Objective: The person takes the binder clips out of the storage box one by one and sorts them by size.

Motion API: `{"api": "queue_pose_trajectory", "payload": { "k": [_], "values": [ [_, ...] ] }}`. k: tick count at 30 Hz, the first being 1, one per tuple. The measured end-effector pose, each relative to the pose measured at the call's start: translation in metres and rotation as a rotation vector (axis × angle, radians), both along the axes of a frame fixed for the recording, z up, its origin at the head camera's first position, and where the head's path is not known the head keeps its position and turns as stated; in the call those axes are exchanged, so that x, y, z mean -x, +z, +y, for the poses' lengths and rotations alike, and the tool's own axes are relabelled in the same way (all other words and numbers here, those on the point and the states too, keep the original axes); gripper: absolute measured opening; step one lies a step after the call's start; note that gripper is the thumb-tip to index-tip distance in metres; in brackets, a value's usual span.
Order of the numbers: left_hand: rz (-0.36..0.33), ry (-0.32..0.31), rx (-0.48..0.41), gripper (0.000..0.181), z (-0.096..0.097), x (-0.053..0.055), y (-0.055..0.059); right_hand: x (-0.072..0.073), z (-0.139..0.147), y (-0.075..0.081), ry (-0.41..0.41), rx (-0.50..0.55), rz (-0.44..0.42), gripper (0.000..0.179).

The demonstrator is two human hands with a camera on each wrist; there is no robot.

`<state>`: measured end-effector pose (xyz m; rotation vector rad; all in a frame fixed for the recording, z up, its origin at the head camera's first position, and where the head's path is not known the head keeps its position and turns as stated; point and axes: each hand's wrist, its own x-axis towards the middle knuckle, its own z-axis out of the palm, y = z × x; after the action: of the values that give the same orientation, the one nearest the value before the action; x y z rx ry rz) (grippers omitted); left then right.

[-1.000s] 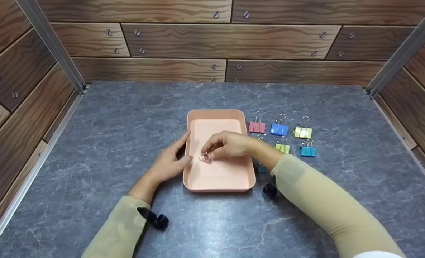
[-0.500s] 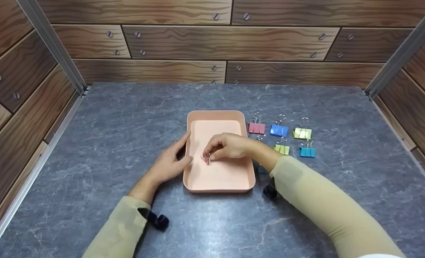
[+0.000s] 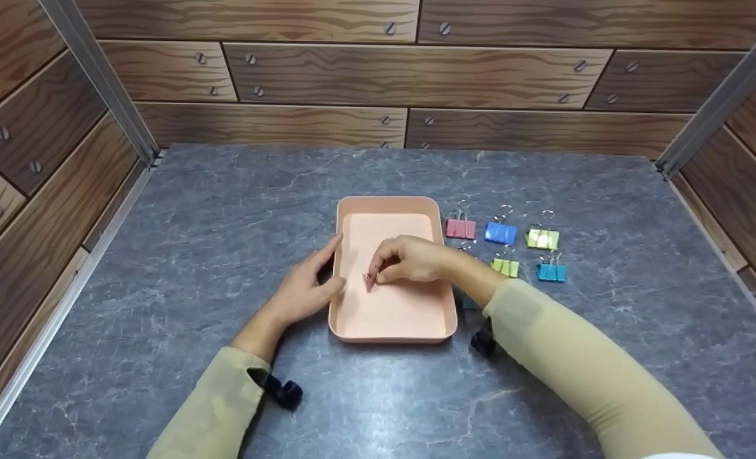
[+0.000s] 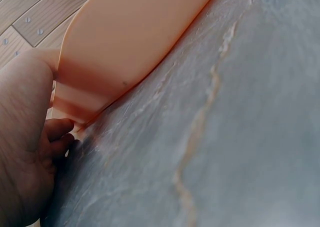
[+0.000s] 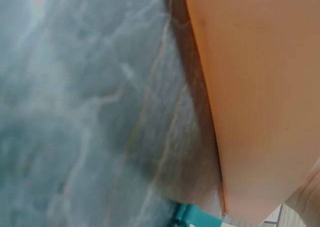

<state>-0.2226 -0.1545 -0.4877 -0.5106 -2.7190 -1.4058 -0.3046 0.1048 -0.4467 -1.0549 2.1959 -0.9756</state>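
Observation:
Inside the peach-coloured tray (image 3: 394, 322), my right hand (image 3: 413, 258) pinches a small pink binder clip (image 3: 369, 282) by thumb and fingertips. The clip has silvery wire handles and is held low over the tray floor, left of centre. My left hand (image 3: 301, 290) lies against the tray's left side, thumb and index finger spread apart along the wall. The left wrist view has this hand (image 4: 25, 132) beside the tray's outer wall (image 4: 125, 42). In the right wrist view the tray wall (image 5: 260, 87) covers most of the right hand.
Right of the tray stand binder clips in rows: pink (image 3: 461, 229), blue (image 3: 500, 233), yellow-green (image 3: 542, 240), green (image 3: 505, 268) and teal (image 3: 551, 273). My right forearm partly hides others there, including another teal clip (image 3: 468, 303). Wood-patterned walls (image 3: 416, 76) enclose the grey marbled table (image 3: 225, 191).
The pink clip has turned in my right fingers, from lying broad to standing narrow. My left hand keeps its place at the tray, and the head view has shifted slightly.

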Motion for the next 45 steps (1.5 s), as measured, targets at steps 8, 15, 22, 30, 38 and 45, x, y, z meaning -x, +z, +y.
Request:
{"api": "queue_pose_trajectory", "payload": {
  "k": [8,15,22,30,38,45],
  "values": [
    [-0.013,0.011,0.013,0.08,0.001,0.001,0.003,0.0,0.0,0.0,-0.005,0.048,-0.063,0.01],
    [-0.009,0.004,0.027,0.08,0.0,0.002,0.003,0.001,0.001,0.003,-0.003,0.06,-0.062,0.01],
    [-0.001,0.005,0.015,0.08,-0.001,0.001,0.005,0.002,0.0,0.005,-0.094,0.116,-0.088,0.01],
    [0.012,0.012,0.015,0.08,-0.001,0.002,0.005,-0.003,0.005,0.021,-0.189,0.188,-0.074,0.012],
    [-0.004,0.009,0.014,0.08,-0.003,0.001,0.003,-0.012,0.029,0.046,-0.196,0.24,-0.022,0.014],
    [0.001,0.005,0.023,0.079,-0.001,0.001,0.0,-0.024,0.068,0.063,-0.25,0.182,0.064,0.015]
  ]
}}
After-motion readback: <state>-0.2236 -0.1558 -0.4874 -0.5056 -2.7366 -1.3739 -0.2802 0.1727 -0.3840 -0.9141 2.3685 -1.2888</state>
